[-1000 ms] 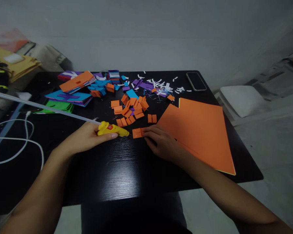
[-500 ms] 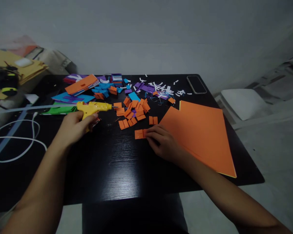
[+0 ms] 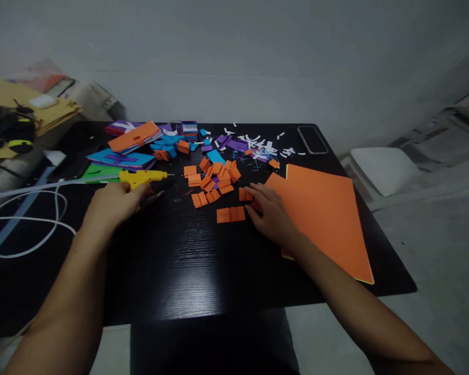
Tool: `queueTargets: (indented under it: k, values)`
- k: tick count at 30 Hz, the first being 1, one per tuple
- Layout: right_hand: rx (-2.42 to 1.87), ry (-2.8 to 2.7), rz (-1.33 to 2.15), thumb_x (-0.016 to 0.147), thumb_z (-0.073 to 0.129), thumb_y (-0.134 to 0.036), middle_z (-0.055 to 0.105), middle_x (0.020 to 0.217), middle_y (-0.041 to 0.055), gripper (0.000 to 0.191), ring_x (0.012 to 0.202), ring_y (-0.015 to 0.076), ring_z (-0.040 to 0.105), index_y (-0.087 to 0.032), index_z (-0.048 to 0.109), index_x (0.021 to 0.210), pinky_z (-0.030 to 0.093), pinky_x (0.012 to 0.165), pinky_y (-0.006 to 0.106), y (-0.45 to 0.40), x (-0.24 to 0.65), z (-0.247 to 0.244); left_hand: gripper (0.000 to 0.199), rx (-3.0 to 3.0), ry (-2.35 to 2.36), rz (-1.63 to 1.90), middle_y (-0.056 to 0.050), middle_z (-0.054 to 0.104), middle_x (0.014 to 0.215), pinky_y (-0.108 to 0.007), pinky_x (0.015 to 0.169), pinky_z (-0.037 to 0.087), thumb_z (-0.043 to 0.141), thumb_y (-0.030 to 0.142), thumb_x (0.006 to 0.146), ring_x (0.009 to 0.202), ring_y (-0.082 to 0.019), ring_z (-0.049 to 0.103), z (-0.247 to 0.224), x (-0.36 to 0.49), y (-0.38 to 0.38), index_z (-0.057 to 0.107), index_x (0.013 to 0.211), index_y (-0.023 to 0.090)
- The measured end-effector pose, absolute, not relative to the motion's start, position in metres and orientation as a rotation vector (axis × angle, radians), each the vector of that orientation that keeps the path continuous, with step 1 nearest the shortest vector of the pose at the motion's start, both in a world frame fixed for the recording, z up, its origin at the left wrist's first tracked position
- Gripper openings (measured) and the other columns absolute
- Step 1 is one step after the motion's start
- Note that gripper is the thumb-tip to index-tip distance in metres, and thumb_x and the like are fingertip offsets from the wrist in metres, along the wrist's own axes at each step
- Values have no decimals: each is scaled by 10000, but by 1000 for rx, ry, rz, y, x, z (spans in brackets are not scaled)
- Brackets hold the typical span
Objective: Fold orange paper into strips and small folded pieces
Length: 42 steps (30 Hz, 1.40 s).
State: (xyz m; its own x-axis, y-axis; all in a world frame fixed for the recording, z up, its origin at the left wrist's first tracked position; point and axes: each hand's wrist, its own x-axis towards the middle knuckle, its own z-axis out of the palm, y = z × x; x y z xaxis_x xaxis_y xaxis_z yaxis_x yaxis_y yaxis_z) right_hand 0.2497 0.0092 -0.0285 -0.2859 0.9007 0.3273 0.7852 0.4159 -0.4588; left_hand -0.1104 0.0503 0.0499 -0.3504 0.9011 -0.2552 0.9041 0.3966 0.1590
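Observation:
My left hand [image 3: 117,204] is wrapped round a yellow glue gun [image 3: 144,177], its nozzle pointing right. My right hand [image 3: 269,211] reaches in from the right, its fingertips at a small folded orange piece [image 3: 244,194]; whether it grips the piece is hidden. Just below the fingers lies a flat orange strip [image 3: 230,214] with raised folds. A heap of folded orange pieces [image 3: 219,174] sits between the hands. Large orange sheets [image 3: 322,213] lie partly under my right wrist.
Purple and white paper scraps [image 3: 254,146] and a phone [image 3: 312,140] lie at the table's back. Blue, purple and green papers [image 3: 119,158] are stacked back left. A white cable [image 3: 35,255] loops at the left. A white stool [image 3: 383,169] stands beyond the table.
My right hand has left the lower orange strip and moved up and right to the small orange piece. My left hand has drawn the glue gun slightly left and down, away from the heap.

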Motion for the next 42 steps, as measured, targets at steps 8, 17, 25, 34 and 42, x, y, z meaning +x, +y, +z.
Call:
queueTargets:
  k: [8,17,25,34,42]
  values:
    - [-1380,-2115,298,970,639,-260,745,1203,135,206,1165,343,655,-220,729,1151,505,1010,552,14,251,-30,532,1600,2345,-33,-137,746,868,-324,650,430,480,612,926,780,-293,649,55,-107,48,741,899,149]
    - [-1315,-1919,271,931,676,-208,711,1158,120,171,1108,290,688,-230,703,1098,578,956,490,13,250,-23,491,1675,2449,67,-112,691,782,-355,658,443,544,608,883,715,-289,585,55,-108,45,757,937,170]
    - [-1081,-1619,726,897,768,-267,685,1192,86,185,1057,227,717,-252,754,1082,638,941,423,0,238,-6,177,2500,1726,881,-69,697,984,-349,834,537,581,343,978,925,-225,660,40,-67,20,656,1022,189]
    - [-968,-1462,1214,825,867,-330,676,1214,65,231,1105,208,713,-272,803,1039,650,938,362,-12,228,-9,264,2722,983,674,-148,614,1389,-451,1056,546,621,300,1002,1275,-284,618,33,-7,-2,642,1247,204]
    - [-954,-1453,1278,814,875,-388,675,1231,71,246,1109,217,716,-271,805,1019,633,1007,435,-14,227,-10,184,2608,933,681,-130,689,1268,-402,981,599,601,287,1018,1179,-252,688,22,-2,3,637,1170,192]
